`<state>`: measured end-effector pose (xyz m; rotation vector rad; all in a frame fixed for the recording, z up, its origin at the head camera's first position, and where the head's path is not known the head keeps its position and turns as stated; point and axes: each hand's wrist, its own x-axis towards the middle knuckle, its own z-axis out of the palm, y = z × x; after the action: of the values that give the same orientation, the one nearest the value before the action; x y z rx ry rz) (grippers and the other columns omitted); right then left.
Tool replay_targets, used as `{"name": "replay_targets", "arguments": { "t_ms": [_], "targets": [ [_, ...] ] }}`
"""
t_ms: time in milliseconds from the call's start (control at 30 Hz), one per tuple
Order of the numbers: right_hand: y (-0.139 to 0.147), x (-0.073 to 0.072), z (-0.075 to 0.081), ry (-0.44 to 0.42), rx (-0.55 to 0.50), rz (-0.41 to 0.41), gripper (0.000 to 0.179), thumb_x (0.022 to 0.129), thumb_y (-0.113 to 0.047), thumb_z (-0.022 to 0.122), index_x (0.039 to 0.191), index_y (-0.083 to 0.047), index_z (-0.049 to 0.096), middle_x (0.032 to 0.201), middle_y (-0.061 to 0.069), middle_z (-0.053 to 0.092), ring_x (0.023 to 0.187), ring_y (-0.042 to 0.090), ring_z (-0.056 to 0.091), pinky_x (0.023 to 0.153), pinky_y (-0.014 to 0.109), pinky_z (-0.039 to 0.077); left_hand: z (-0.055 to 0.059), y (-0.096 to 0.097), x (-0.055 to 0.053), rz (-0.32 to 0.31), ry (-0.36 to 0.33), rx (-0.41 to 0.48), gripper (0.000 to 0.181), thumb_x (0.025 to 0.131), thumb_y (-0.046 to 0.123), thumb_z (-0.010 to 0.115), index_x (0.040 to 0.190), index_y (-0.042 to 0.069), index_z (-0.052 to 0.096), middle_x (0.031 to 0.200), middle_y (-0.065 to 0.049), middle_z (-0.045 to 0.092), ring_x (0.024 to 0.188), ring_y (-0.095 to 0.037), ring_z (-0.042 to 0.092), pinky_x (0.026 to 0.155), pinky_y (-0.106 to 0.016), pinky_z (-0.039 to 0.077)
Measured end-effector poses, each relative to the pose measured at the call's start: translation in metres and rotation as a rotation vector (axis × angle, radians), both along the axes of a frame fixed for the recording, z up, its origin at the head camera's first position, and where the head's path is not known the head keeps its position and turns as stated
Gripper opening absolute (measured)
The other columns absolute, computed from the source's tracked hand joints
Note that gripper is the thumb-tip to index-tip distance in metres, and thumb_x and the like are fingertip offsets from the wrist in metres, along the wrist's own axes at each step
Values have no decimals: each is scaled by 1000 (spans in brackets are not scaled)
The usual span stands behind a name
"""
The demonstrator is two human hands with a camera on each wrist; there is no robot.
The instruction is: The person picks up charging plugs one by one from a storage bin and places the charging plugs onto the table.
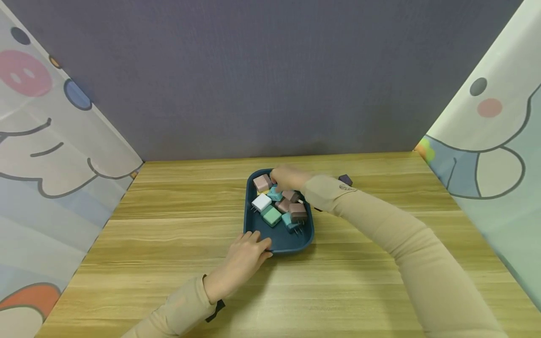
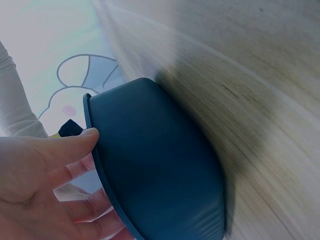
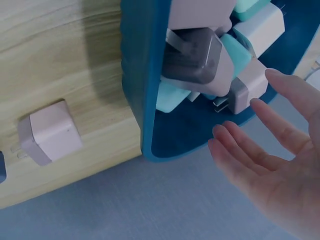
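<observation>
A dark blue plastic bin (image 1: 280,244) holds several plug-in chargers. Among them are a pink one (image 1: 262,183), a white one (image 1: 261,202), a green one (image 1: 271,215) and a brown one (image 1: 297,212). My left hand (image 1: 243,260) grips the near left rim, thumb outside and fingers over the edge, as the left wrist view shows. Over the far rim reaches my right hand (image 3: 285,155), fingers loosely bent and spread. Its thumb and index fingertips are by the pink charger (image 3: 248,85); whether they touch it I cannot tell.
To the right of the bin, a dark cube-shaped item (image 1: 345,180) lies on the wooden table (image 1: 181,225). A pale pink charger (image 3: 52,134) rests on the table outside the bin. A grey wall (image 1: 270,84) stands behind, with cartoon-printed panels at both sides.
</observation>
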<state>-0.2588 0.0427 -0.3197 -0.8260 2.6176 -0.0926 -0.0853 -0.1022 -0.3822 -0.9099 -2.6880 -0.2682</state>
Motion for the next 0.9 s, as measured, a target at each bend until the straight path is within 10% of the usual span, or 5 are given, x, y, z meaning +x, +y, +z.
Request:
{"name": "replay_targets", "arguments": {
  "t_ms": [900],
  "targets": [
    [-12, 0, -22, -80, -27, -85, 15, 85, -13, 59, 98, -6, 58, 92, 5, 55, 78, 15, 50, 67, 27, 41, -3, 0, -1, -1, -1, 8, 17, 73, 24, 72, 72, 18, 55, 66, 3, 45, 57, -11, 39, 53, -22, 29]
  ]
}}
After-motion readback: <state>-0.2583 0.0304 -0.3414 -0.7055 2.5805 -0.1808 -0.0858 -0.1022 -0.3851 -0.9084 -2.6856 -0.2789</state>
